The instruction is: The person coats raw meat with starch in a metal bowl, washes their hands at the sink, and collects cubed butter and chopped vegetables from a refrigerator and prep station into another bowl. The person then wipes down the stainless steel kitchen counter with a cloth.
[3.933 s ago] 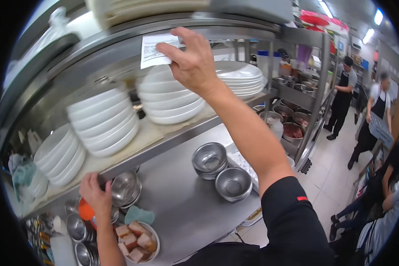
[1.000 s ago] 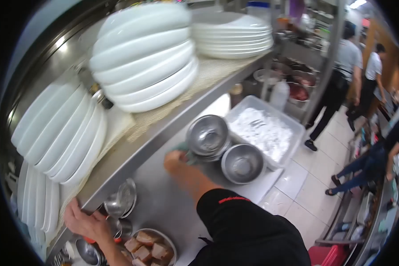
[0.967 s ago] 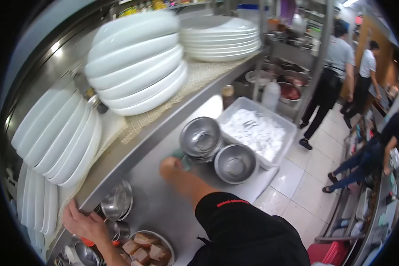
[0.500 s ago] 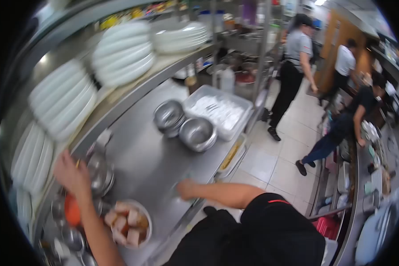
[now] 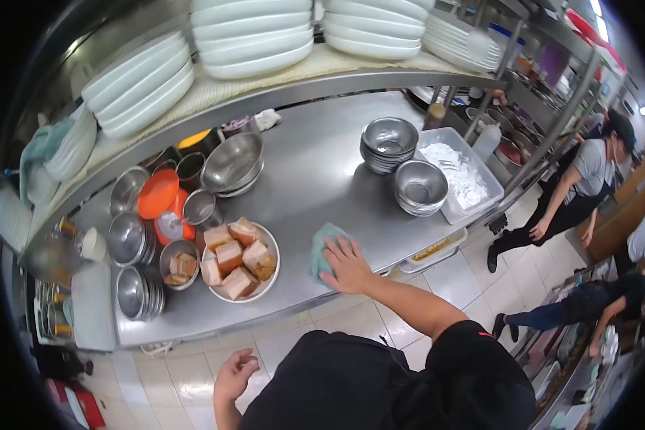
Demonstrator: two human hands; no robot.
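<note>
My right hand lies flat on a light green cloth near the front edge of the steel counter. Its fingers are spread over the cloth, pressing it to the surface. My left hand hangs in front of the counter, over the floor, with its fingers loosely bent and apart and nothing visible in it. Left of the cloth stands a white bowl of thick meat chunks. Beside that is a smaller metal bowl with more pieces.
Stacked metal bowls stand by a plastic tub of white powder at right. More metal bowls and an orange bowl crowd the left end. White dishes line the shelf above. Other people work at right.
My left hand has come away from the metal bowls at the counter's left, down to the front of the counter. My right hand stays near the front edge. The view has turned left.
</note>
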